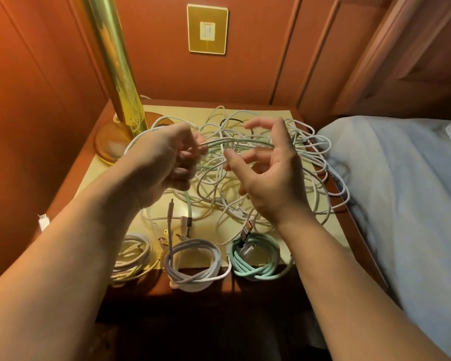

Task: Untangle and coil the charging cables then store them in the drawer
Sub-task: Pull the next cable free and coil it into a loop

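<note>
A loose tangle of white and mint-green charging cables (307, 162) covers the back half of the nightstand top (107, 175). My left hand (167, 157) hovers over its left side with fingers curled round a mint-green cable strand (245, 145) that runs to the right. Fingers spread and relaxed, my right hand (268, 173) is raised above the middle of the tangle and grips nothing. Three coiled cables lie along the front edge: a cream one (132, 259), a white one (195, 267) and a mint-green one (255, 259). No drawer is visible.
A brass lamp (115, 74) stands at the back left of the nightstand. A bed with pale sheets (401, 191) borders the right side, with some cable loops hanging toward it. A wall switch plate (207, 28) is on the wood panelling behind.
</note>
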`<state>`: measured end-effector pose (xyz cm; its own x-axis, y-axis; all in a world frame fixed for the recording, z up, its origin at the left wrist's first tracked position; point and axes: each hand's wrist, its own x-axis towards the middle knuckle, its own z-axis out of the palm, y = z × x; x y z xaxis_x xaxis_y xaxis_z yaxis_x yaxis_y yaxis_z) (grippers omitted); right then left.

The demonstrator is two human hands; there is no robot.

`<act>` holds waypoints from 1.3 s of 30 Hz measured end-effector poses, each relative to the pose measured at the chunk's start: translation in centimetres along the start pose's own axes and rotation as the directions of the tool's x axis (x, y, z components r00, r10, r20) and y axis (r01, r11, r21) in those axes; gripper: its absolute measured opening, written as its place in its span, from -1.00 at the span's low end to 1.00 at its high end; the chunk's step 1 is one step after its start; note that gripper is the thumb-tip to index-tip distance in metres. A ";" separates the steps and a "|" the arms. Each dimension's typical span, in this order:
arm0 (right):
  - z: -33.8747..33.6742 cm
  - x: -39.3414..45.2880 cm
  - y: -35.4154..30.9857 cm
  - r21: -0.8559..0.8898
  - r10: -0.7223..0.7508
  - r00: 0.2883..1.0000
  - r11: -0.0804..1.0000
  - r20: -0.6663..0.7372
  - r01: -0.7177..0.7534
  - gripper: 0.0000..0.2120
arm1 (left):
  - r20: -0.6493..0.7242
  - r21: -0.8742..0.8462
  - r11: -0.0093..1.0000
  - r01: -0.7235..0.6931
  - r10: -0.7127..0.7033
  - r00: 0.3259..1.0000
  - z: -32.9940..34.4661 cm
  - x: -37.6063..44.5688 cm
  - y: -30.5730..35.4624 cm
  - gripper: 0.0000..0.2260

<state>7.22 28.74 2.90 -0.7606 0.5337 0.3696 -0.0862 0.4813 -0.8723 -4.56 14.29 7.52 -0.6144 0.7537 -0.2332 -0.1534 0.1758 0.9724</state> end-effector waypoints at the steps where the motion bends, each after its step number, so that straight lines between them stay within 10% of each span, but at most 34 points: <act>1: 0.0 0.0 -0.1 0.010 -0.007 1.000 1.000 0.028 0.007 -0.65 | 0.036 -0.004 1.000 -0.009 0.009 0.999 0.0 0.0 -0.1 -0.74; 15: 0.9 0.1 0.7 -0.100 0.126 0.986 0.986 -0.104 -0.137 -0.92 | 0.326 -0.123 0.987 -0.100 0.135 0.936 0.2 -0.1 -0.2 -0.64; 20: 1.0 0.7 1.2 -0.124 0.155 0.973 0.976 -0.174 -0.178 -0.92 | 0.501 -0.385 0.917 -0.101 0.300 0.812 -0.9 -0.7 0.5 -0.67; 24: 1.0 0.7 0.7 -0.067 0.158 0.966 0.982 -0.203 -0.175 -0.86 | 0.180 -0.092 0.948 -0.306 0.318 0.931 -1.2 -0.2 -0.4 -0.73; 29: 1.2 0.5 0.2 -0.078 0.112 0.980 0.989 -0.167 -0.126 -0.84 | -0.124 0.319 0.854 -0.411 0.467 0.876 0.6 0.0 -1.9 -0.68; 39: 1.5 0.6 0.9 -0.131 0.120 0.986 0.982 -0.115 -0.135 -0.81 | -0.153 0.129 0.901 -0.414 0.430 0.890 1.9 0.3 -1.3 -0.88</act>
<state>5.75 28.40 1.86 -0.6864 0.6640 0.2966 0.1019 0.4917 -0.8648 -3.06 15.48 6.18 -0.7310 0.6494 0.2097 0.2155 -0.0719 0.9739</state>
